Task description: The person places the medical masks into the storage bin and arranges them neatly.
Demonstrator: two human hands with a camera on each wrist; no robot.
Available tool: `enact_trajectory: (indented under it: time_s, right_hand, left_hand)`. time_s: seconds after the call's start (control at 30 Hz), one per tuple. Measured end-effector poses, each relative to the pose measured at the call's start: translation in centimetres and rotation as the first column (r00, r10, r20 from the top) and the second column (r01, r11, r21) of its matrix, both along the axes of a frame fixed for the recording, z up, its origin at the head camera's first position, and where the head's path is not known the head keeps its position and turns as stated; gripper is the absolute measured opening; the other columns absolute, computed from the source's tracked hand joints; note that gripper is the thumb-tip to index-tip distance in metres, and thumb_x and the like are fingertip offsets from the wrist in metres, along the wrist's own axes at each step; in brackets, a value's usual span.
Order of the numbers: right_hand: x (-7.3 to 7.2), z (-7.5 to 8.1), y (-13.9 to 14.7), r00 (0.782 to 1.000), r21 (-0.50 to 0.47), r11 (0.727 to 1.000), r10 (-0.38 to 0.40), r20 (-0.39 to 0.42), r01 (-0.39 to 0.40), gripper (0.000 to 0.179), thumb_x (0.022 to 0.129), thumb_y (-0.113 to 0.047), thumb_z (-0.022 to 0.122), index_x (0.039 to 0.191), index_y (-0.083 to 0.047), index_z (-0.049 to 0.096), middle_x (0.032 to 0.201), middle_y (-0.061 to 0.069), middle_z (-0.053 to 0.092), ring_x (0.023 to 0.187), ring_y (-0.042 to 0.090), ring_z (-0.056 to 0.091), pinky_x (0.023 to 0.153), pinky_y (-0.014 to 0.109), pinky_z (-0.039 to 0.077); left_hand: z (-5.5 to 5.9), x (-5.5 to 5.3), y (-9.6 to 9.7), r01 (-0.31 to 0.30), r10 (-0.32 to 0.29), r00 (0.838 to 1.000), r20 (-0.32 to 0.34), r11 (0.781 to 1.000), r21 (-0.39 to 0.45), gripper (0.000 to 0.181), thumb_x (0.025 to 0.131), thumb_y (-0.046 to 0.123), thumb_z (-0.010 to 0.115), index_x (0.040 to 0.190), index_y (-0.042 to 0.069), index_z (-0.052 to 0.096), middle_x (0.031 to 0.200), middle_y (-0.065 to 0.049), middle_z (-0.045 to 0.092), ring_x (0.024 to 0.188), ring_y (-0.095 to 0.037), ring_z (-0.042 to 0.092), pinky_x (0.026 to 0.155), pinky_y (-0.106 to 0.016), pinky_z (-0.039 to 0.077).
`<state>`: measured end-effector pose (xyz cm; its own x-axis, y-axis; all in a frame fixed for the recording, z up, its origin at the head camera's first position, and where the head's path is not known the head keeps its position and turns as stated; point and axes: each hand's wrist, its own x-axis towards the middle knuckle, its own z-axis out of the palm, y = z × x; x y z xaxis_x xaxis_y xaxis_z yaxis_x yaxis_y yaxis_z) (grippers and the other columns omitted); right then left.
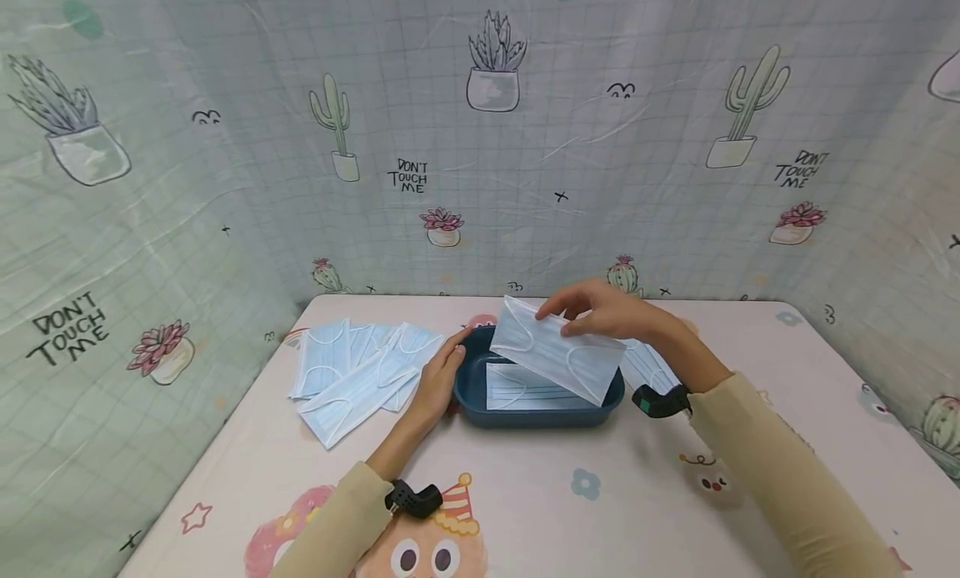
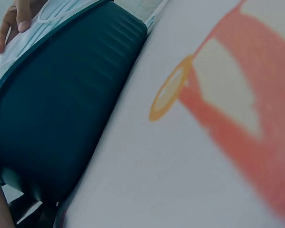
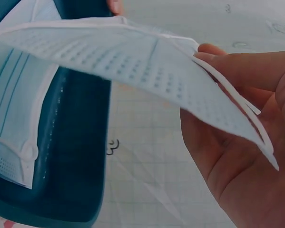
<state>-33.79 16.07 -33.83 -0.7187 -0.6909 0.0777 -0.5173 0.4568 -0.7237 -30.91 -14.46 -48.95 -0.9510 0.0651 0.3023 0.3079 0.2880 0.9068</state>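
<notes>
The right hand (image 1: 603,311) pinches one pleated face mask (image 1: 555,349) between the thumb and the fingers, and holds it tilted over the blue plastic bin (image 1: 536,419). This mask hides part of the bin's inside and covers partly another mask (image 1: 510,393), which lies in the bin. The left hand (image 1: 435,382) touches the bin's left end; its fingers are mostly hidden, so I cannot tell how far they are bent. On the table (image 1: 525,486), overlapping masks (image 1: 352,378) lie at the left; more masks (image 1: 648,365) at the right are half hidden, their number unclear.
</notes>
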Motion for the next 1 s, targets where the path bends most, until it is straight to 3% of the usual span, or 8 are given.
enact_trajectory:
  time_s: [0.27,0.5,0.7,0.83,1.0]
  right_hand:
    - [-1.5,-1.0,-1.6,0.982,0.064,0.984,0.161,0.103,-0.169,0.032,0.089,0.000,0.071,0.119,-0.009,0.076,0.124,0.009,0.073,0.100,0.020,0.067,0.091,0.030,0.055]
    - [-2.3,-2.1,-3.2,0.928,0.063,0.953,0.271,0.255,-0.296,0.029,0.086,0.002,0.071,0.115,-0.001,0.074,0.115,0.012,0.073,0.093,0.020,0.062,0.086,0.029,0.055]
    - [-3.1,-3.0,-4.2,0.892,0.104,0.935,0.283,0.352,-0.338,0.029,0.087,0.002,0.069,0.116,0.000,0.072,0.112,0.011,0.072,0.093,0.018,0.060,0.085,0.027,0.053]
    - [-3.7,-3.4,-4.6,0.893,0.135,0.935,0.260,0.367,-0.327,0.031,0.086,0.006,0.066,0.117,0.002,0.070,0.112,0.012,0.072,0.089,0.018,0.058,0.081,0.026,0.051]
    - [-4.4,-3.9,-5.0,0.912,0.202,0.933,0.216,0.349,-0.298,0.035,0.084,0.013,0.063,0.115,0.001,0.071,0.105,0.009,0.070,0.087,0.018,0.054,0.077,0.027,0.045]
  left_hand:
    - [0.0,0.1,-0.1,-0.002,0.003,1.000,0.005,1.000,-0.024,0.045,0.111,0.033,0.042,0.153,0.022,0.051,0.160,-0.002,0.050,0.153,-0.029,0.040,0.128,-0.055,0.026]
    - [-0.1,0.2,-0.1,-0.005,0.005,1.000,0.013,1.000,-0.011,0.043,0.111,0.033,0.043,0.152,0.025,0.053,0.159,-0.001,0.051,0.152,-0.028,0.041,0.127,-0.055,0.026]
    - [0.0,0.2,-0.2,-0.008,0.008,1.000,0.015,1.000,-0.011,0.044,0.111,0.032,0.043,0.153,0.021,0.052,0.159,-0.001,0.051,0.152,-0.028,0.041,0.127,-0.054,0.027]
    - [0.2,0.2,0.0,-0.011,0.012,0.999,0.031,1.000,-0.022,0.044,0.111,0.033,0.043,0.153,0.024,0.051,0.159,-0.003,0.051,0.152,-0.029,0.042,0.126,-0.056,0.029]
    - [0.1,0.2,0.1,-0.006,0.007,0.999,0.043,1.000,-0.016,0.045,0.111,0.035,0.043,0.153,0.026,0.051,0.160,-0.003,0.049,0.152,-0.031,0.041,0.125,-0.059,0.029]
